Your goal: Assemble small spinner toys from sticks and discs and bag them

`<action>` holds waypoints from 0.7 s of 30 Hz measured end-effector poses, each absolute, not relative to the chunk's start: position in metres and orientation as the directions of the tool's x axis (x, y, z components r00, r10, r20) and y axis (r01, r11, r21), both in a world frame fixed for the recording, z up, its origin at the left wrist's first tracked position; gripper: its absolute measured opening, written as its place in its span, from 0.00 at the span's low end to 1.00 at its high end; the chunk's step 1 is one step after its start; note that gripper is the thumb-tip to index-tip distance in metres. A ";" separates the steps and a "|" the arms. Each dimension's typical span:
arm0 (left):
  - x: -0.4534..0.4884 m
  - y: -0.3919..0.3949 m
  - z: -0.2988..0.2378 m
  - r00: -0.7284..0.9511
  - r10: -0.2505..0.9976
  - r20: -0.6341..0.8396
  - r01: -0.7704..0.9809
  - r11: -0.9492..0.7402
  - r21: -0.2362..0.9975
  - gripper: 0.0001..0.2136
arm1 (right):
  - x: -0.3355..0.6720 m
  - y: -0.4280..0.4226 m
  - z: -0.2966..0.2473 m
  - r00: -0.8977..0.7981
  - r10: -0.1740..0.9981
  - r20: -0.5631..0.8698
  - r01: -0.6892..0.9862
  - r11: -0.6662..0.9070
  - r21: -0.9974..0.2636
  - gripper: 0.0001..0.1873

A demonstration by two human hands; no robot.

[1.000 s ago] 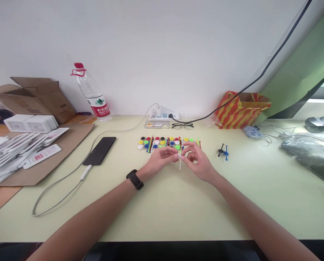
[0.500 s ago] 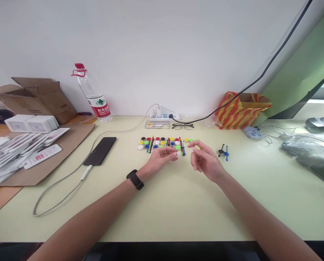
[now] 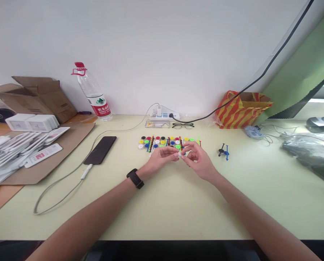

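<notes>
A pale wall [image 3: 162,54] fills the back of the view, and below it spreads a light yellow-green table [image 3: 162,210]. At the far left stands an open cardboard box [image 3: 55,99], while a red-and-yellow striped bag [image 3: 240,112] sits to the right, near the wall. A clear bottle [image 3: 100,103] with a red cap stands close to the box. Over the middle of the table the person's two hands meet: the left hand [image 3: 164,156], with a black watch [image 3: 135,178] on its wrist, and the right hand [image 3: 201,163]. Both have thumb and fingertips drawn together, pinching a small white piece between them (its exact shape is hard to make out, as the fingers cover much of it). A dark phone [image 3: 100,150] lies to the left of the hands, plugged into a pale cable. Just beyond the hands, coloured discs [image 3: 163,143] lie in rows, with thin coloured sticks [image 3: 151,144] set in bundles among them. To the right of the right hand, apart from the rows, a black piece [image 3: 221,150] and a blue piece [image 3: 226,152] lie side by side. Smallest is the white piece [image 3: 179,154] itself, held above the table in front of the discs.
</notes>
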State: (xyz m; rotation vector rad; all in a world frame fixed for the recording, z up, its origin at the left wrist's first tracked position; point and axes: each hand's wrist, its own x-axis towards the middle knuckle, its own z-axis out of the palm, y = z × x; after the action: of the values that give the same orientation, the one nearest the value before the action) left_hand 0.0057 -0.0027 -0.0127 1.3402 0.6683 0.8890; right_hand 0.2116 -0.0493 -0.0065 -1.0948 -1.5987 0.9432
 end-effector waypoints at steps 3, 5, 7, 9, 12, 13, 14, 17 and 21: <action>0.005 -0.002 -0.013 0.520 0.851 0.078 -0.158 0.006 0.987 0.16 | 0.213 -0.049 -0.007 -0.145 0.946 0.291 0.230 0.319 -0.919 0.21; 0.005 -0.002 -0.014 0.507 0.858 0.079 -0.149 -0.003 0.989 0.16 | 0.214 -0.048 -0.008 -0.119 0.948 0.294 0.231 0.315 -0.921 0.22; 0.005 -0.001 -0.014 0.480 0.874 0.080 -0.142 -0.013 0.990 0.16 | 0.215 -0.046 -0.010 -0.068 0.957 0.282 0.239 0.290 -0.927 0.24; 0.005 0.000 -0.015 0.449 0.890 0.080 -0.138 -0.019 0.990 0.17 | 0.216 -0.043 -0.012 0.013 0.964 0.265 0.267 0.252 -0.930 0.28; 0.005 0.000 -0.015 0.420 0.904 0.078 -0.138 -0.022 0.990 0.18 | 0.215 -0.042 -0.013 0.108 0.964 0.242 0.287 0.203 -0.936 0.35; 0.005 0.000 -0.014 0.413 0.907 0.078 -0.140 -0.021 0.990 0.18 | 0.215 -0.043 -0.011 0.113 0.965 0.235 0.272 0.197 -0.942 0.37; 0.005 0.000 -0.013 0.406 0.910 0.078 -0.142 -0.021 0.990 0.18 | 0.214 -0.044 -0.009 0.099 0.970 0.223 0.239 0.195 -0.951 0.38; 0.006 -0.002 -0.011 0.396 0.915 0.081 -0.151 -0.022 0.988 0.18 | 0.212 -0.051 0.000 -0.060 0.989 0.134 0.099 0.140 -0.985 0.35; 0.006 -0.003 -0.010 0.395 0.915 0.085 -0.154 -0.025 0.988 0.18 | 0.212 -0.056 0.010 -0.228 0.973 0.033 -0.015 0.030 -0.999 0.26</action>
State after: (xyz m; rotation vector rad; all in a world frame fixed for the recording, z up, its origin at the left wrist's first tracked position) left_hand 0.0065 -0.0028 -0.0098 1.3095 0.7729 1.0063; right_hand 0.2121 -0.0561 0.0096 -1.0590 -1.3830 1.3576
